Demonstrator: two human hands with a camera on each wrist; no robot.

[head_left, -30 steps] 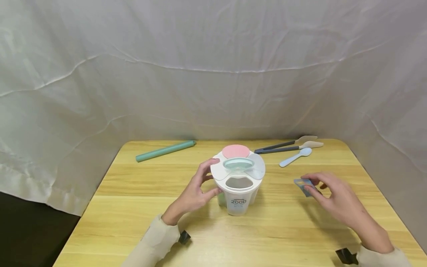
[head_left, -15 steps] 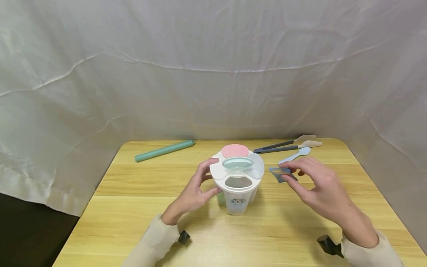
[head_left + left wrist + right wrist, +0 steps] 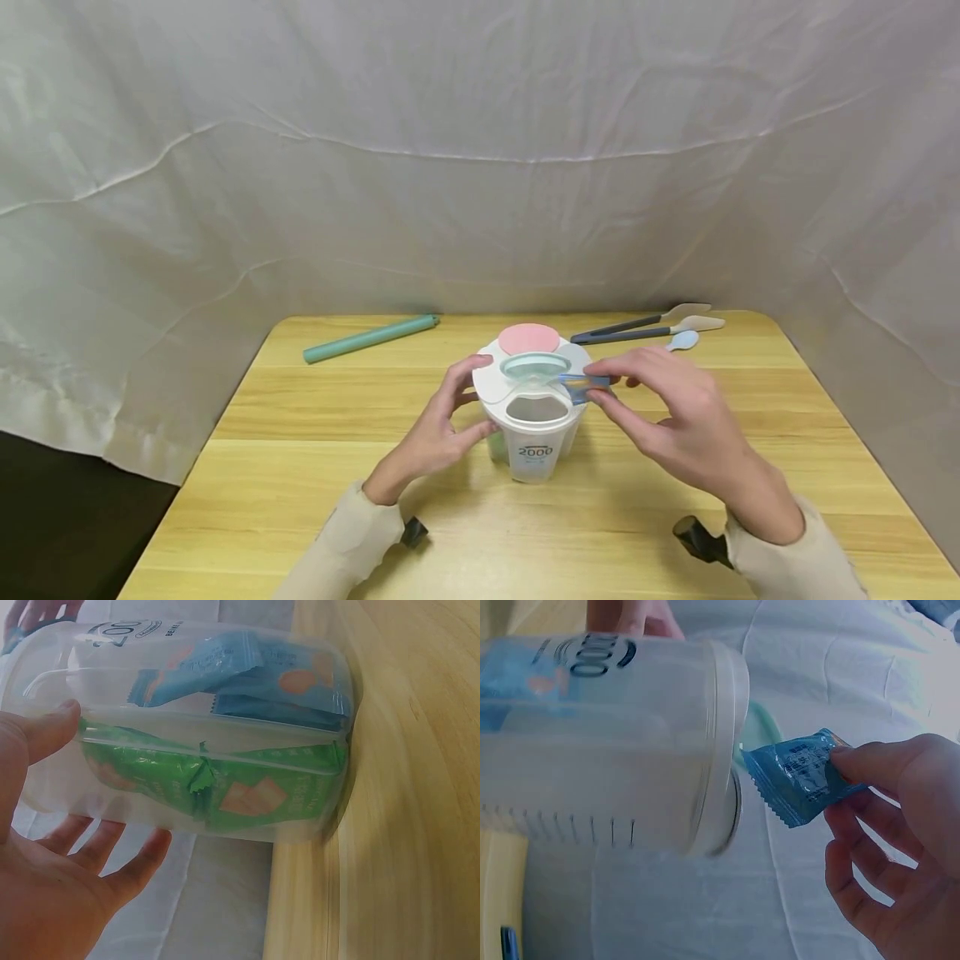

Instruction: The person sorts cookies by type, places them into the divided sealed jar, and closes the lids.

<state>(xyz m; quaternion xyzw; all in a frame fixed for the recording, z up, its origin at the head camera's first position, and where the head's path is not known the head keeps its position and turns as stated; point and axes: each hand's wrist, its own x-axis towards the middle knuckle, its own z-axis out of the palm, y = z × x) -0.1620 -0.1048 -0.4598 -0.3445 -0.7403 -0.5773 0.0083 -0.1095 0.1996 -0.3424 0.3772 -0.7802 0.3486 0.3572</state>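
A clear plastic container with a white lid stands upright on the table. My left hand holds its left side, thumb in front and fingers behind. One mint-green flap is raised, leaving an opening at the front of the lid; a pink flap lies flat at the back. Between thumb and fingers of my right hand is a blue snack packet, just above the lid's right side. In the left wrist view, blue packets and green packets sit in separate compartments.
Behind the container to the right lie grey-handled tongs and a light blue spoon, its handle hidden by my right hand. A green stick-like tube lies at the back left. Pale curtains hang around the wooden table.
My right hand has carried the blue snack packet leftward from the right of the table to the container's lid. The left hand and container have stayed in place.
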